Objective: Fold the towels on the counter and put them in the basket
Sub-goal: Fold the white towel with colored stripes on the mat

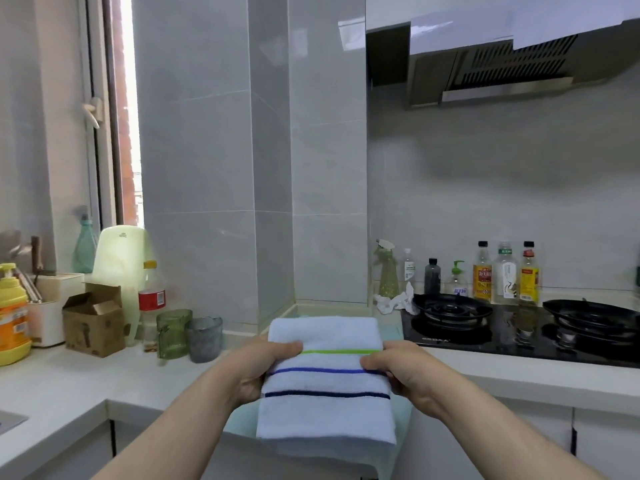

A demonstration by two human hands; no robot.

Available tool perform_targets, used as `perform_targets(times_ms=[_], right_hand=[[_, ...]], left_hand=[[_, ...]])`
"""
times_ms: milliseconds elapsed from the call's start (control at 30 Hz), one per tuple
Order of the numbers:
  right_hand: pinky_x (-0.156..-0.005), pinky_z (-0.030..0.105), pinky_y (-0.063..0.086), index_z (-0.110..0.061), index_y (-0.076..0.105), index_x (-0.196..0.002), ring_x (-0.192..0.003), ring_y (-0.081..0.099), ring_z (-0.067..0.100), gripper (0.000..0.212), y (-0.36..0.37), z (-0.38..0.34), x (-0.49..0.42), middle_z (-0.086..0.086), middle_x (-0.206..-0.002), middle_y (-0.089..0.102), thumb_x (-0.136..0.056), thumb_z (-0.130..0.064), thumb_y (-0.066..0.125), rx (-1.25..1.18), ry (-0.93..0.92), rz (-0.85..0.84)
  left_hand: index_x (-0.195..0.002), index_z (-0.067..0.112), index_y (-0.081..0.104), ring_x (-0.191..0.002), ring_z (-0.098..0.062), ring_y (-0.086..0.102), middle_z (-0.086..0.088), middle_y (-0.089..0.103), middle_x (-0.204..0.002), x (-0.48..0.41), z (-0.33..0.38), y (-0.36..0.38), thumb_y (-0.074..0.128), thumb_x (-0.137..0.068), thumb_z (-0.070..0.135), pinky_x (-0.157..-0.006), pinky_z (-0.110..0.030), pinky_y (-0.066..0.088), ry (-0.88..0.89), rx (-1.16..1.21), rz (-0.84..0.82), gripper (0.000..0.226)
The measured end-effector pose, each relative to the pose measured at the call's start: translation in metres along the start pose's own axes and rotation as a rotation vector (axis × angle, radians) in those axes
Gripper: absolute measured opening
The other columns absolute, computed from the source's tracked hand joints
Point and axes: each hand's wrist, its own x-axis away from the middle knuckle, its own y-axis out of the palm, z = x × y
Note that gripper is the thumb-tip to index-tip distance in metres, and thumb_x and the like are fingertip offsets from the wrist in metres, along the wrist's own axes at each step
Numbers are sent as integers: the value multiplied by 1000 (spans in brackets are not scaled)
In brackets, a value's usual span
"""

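Holds a folded pale-blue towel (pixel 325 410), striped green, blue and navy, in the air over the front edge of the white counter (pixel 69 386). Clamps its left side with the left hand (pixel 263 368), thumb on top, and its right side likewise with the right hand (pixel 401 372). Shows behind, at left, a cardboard box (pixel 93 320) and green glass cup (pixel 173 332); at right, a black gas hob (pixel 519 327) near a row of bottles (pixel 505 271).
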Motion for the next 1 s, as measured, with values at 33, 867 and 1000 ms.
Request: perform_targets(times_ms=[33,867,1000], right_hand=[[-59,28,39,-8,71,-94,-68,49,18,23,1,1,-5,4,-80,66,-71,-13,71,69,19,7],[-53,35,59,7,43,-104,-78,72,40,15,19,32,-89,28,-108,58,-91,13,41,-221,328,-36],[-76,53,58,-4,50,-107,-89,66,43,19,23,40,-78,22,-105,53,-93,7,45,-361,248,-60]], left_hand=[[-120,1,59,-90,-34,72,-20,72,-104,-6,-3,-4,64,-90,5,-66,-42,60,-11,-26,-2,30],[-109,8,50,-54,-11,48,-12,72,-70,-92,-29,-26,42,-95,7,-37,-16,16,-299,-503,260,16],[-104,13,54,-71,-29,72,-12,64,-86,-85,-45,-19,40,-99,0,-35,-19,43,-190,-119,220,20]])
